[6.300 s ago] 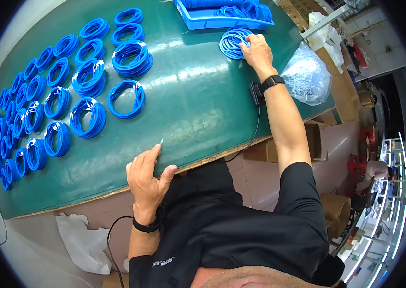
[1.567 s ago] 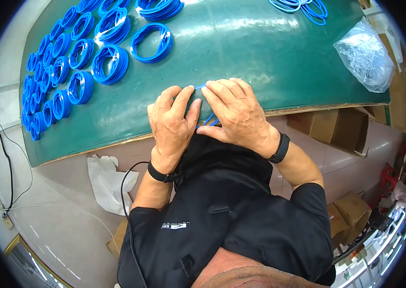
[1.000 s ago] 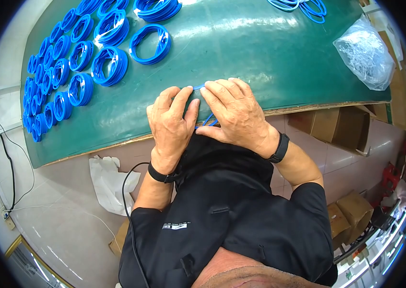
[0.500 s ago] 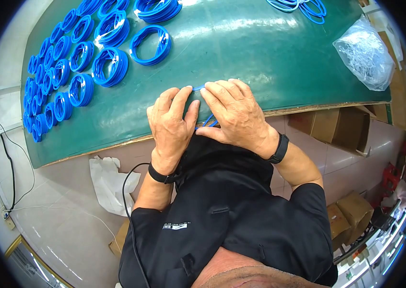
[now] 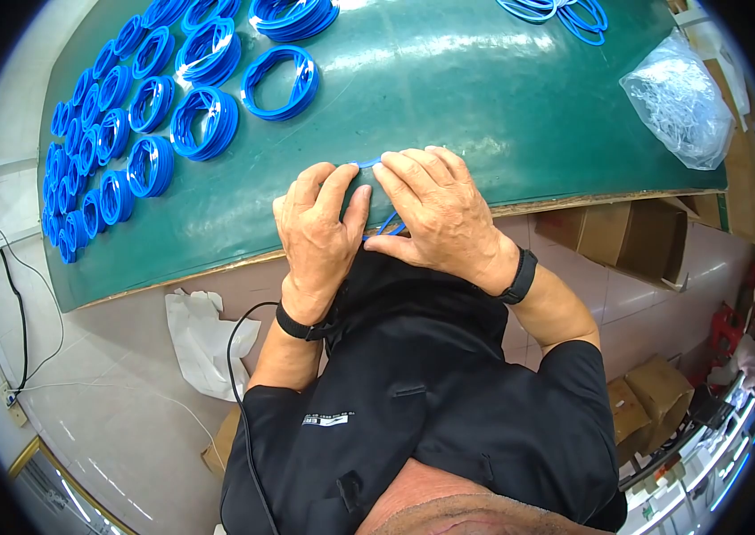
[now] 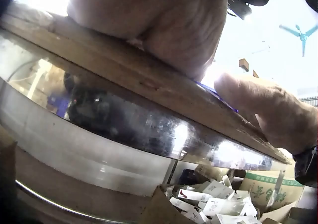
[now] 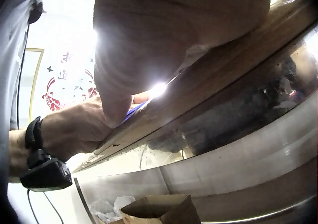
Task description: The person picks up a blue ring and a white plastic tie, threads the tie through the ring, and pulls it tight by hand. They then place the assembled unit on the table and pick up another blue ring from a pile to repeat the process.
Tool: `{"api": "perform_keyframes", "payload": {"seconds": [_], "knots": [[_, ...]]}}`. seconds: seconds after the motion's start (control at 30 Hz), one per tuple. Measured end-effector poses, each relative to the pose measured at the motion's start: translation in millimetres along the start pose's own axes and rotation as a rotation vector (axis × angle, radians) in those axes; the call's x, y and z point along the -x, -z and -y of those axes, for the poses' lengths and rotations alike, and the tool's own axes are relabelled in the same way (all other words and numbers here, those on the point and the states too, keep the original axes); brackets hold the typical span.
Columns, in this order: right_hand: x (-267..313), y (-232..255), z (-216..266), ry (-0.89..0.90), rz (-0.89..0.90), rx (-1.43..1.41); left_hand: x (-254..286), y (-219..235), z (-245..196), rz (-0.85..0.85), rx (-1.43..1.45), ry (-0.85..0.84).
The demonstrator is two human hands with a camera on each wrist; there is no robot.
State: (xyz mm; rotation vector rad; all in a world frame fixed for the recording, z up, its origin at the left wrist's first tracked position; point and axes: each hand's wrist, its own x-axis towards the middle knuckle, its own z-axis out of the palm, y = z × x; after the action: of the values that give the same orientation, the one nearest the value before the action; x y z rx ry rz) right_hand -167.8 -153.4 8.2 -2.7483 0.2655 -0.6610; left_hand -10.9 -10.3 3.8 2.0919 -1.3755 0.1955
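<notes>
At the table's front edge, my left hand (image 5: 317,230) and right hand (image 5: 440,209) face each other, fingertips close together. A short stretch of blue cable (image 5: 369,163) bridges the two index fingertips, and both hands pinch it. More blue strands (image 5: 389,223) show below, between the right thumb and forefinger; palms and fingers hide the rest. In the left wrist view a blue sliver (image 6: 211,89) lies along the table edge beside the fingers. The right wrist view also shows blue cable (image 7: 133,111) by the thumb. Back right, a loose bundle of blue cable (image 5: 581,20) lies on the table.
Several rows of coiled blue cable (image 5: 205,123) cover the left of the green table (image 5: 449,98). A clear plastic bag (image 5: 679,102) of pale strands sits at the right end. Open cardboard boxes (image 5: 631,239) stand below the edge. A black wire (image 5: 236,357) runs past the left arm.
Since 6.3 s ago my right hand has left the loose cable at the back and come beside my left hand, with blue cable between them. Over the last 1.6 s the hands hardly move.
</notes>
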Motion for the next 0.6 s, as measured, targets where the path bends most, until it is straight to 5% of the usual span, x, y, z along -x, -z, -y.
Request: {"api": "perform_keyframes", "payload": {"seconds": [0.6], "knots": [[-0.8, 0.0, -0.3, 0.010, -0.005, 0.006, -0.5, -0.4, -0.4, -0.015, 0.014, 0.016]]}}
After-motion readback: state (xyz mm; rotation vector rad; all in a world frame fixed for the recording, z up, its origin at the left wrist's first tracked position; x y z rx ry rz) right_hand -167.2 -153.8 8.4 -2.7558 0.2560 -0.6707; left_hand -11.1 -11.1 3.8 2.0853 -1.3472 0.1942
